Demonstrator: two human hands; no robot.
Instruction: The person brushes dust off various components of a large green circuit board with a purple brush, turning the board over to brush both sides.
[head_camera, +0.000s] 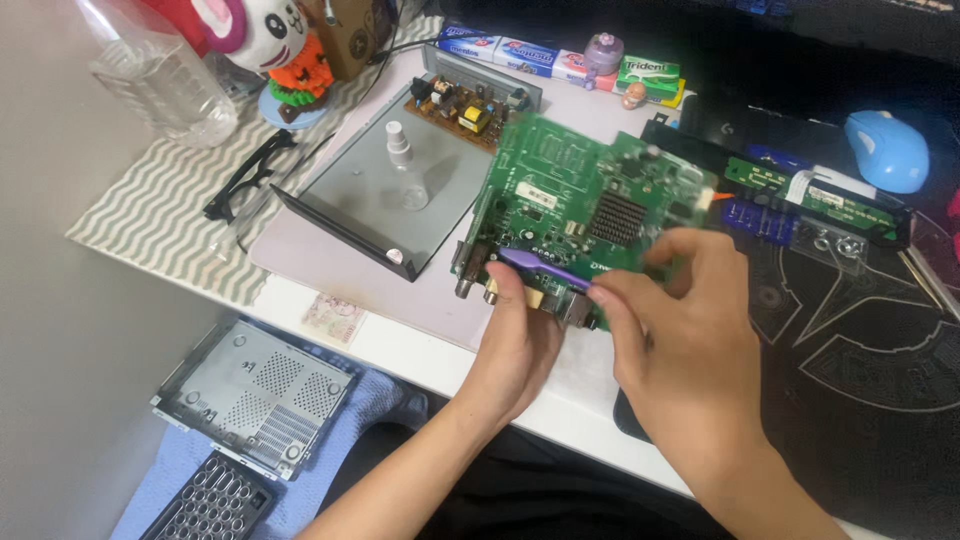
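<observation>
The green circuit board (590, 205) sits a little right of the middle of the scene, tilted up off the pale mat (330, 250) beneath it. Its near edge, with the metal connectors, is low and close to the person; its far edge rises toward the back of the desk. The long axis runs left to right, skewed so that the right end lies farther away. The dark heat sink (617, 216) faces up.

The left hand (515, 335) grips the board's near edge from below, thumb up against the connectors. The right hand (680, 310) is closed around a thin purple pry tool (545, 269), pinched at its right end. The tool lies almost flat across the board's near edge, its tip pointing left and slightly away.

Room is tight. Just left of the board lies an open metal case tray (350, 215) with a small clear spray bottle (403, 160) standing in it (the tray's near corner almost meets the board). A brown power board (460, 105) lies at the tray's far end. To the right, a narrow green board (800, 190) and a blue mouse (888, 150) rest on the black desk mat (860, 330). Black glasses (245, 175) lie far left. The white desk edge (420, 350) runs just near the hands, and below it a perforated metal cover (255, 395) rests on blue cloth (370, 395).
</observation>
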